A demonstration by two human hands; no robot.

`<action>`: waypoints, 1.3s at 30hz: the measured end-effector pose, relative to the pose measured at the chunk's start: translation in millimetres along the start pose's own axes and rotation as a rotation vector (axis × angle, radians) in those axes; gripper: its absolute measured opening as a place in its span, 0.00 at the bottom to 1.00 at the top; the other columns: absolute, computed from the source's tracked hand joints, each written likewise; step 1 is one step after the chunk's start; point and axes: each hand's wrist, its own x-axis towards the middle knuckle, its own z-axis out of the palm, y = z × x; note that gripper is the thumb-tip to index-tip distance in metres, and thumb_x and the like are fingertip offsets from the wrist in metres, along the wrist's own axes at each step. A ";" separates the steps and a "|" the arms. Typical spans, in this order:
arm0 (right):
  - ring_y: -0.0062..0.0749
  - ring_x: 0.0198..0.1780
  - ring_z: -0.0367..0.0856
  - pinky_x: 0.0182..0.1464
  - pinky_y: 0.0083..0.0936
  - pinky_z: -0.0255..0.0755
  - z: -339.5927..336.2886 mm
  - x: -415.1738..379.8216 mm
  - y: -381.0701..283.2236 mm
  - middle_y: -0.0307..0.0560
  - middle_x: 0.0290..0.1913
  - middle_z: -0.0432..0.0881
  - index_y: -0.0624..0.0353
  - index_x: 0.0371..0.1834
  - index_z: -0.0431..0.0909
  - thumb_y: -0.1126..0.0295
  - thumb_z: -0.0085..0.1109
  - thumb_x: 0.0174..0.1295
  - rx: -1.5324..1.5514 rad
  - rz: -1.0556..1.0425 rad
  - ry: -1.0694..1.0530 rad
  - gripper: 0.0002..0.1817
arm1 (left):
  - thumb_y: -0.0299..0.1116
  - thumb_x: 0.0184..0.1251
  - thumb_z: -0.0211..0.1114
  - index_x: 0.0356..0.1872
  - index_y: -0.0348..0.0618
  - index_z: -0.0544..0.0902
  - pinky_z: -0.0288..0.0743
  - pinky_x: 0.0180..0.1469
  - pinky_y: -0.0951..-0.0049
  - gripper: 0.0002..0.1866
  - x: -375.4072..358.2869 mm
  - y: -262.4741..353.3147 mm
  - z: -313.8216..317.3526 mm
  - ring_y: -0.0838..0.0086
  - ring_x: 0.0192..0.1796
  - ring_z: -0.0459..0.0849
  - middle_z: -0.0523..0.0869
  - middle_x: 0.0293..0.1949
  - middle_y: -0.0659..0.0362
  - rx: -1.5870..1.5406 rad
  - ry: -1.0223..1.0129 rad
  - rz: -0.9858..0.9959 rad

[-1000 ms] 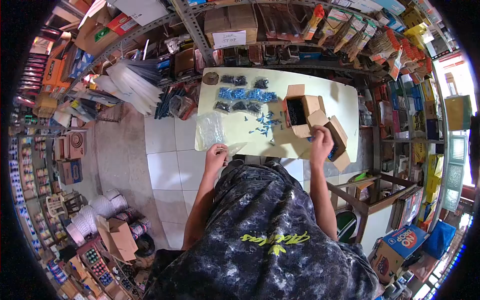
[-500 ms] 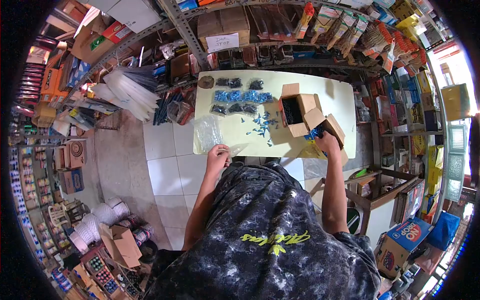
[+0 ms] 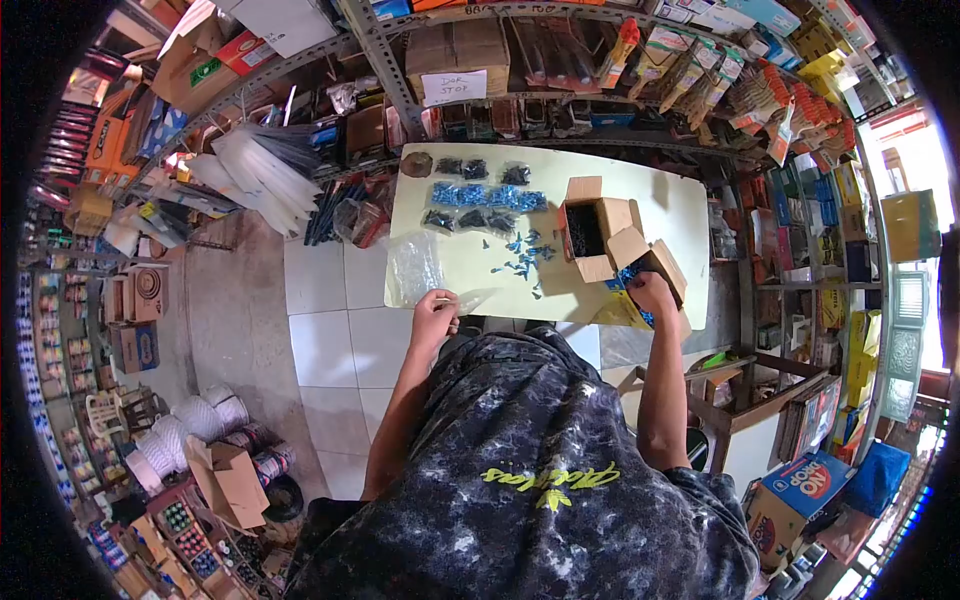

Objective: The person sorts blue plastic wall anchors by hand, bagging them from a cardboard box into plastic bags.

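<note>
Hands worked at the near edge of a pale tabletop [image 3: 660, 200] in the upper middle of the frame. The left hand [image 3: 433, 312], just left of centre, had its fingers pinched together on a small clear plastic bag [image 3: 470, 299] that pointed rightward along the tabletop's near edge. The right hand [image 3: 650, 296], right of centre, reached into an open cardboard box [image 3: 662, 268] at the tabletop's near right corner; blue pieces showed inside it beside the fingers, but whether the fingers were apart or closed on anything could not be told.

Touching that box on its upper left stood a second open box [image 3: 590, 228], flaps raised, with dark contents. Loose blue pieces [image 3: 520, 252] lay scattered on the tabletop just left of the second box. Farther up, near the far edge, filled little bags lay in rows: a blue row [image 3: 488, 195] in the middle, with dark ones [image 3: 470, 217] below it and more dark ones above. A stack of empty clear bags [image 3: 415, 265] lay at the tabletop's near left corner, close to the left hand.

Shelves crowded with packaged goods ran across the top of the frame, one carton bearing a handwritten paper label [image 3: 454, 87]. White floor tiles [image 3: 330, 340] showed at centre left, and the person's dark patterned shirt [image 3: 530, 470] filled the bottom.
</note>
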 end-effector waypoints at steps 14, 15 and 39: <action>0.46 0.38 0.87 0.41 0.36 0.78 3.5 -17.7 33.1 0.58 0.34 0.86 0.66 0.41 0.84 0.62 0.67 0.54 0.220 -0.027 0.212 0.18 | 0.23 0.66 0.61 0.42 0.41 0.77 0.71 0.22 0.80 0.06 11.0 -6.7 -0.8 0.81 0.23 0.77 0.79 0.29 0.60 0.056 -0.042 -0.003; 0.46 0.38 0.87 0.41 0.36 0.78 4.5 -17.3 25.4 0.58 0.34 0.86 0.66 0.41 0.84 0.62 0.67 0.54 0.222 -0.025 0.212 0.18 | 0.25 0.66 0.61 0.43 0.42 0.78 0.71 0.23 0.80 0.07 10.5 -5.1 -0.1 0.81 0.24 0.77 0.79 0.29 0.61 0.069 -0.048 -0.008; 0.15 0.22 0.72 0.26 0.17 0.69 -33.5 -33.2 -9.6 0.36 0.24 0.80 0.64 0.41 0.86 0.64 0.61 0.67 0.668 0.154 0.136 0.13 | 0.26 0.66 0.63 0.45 0.44 0.78 0.71 0.23 0.80 0.08 13.2 -16.7 -13.1 0.81 0.24 0.77 0.79 0.30 0.62 0.058 -0.008 -0.021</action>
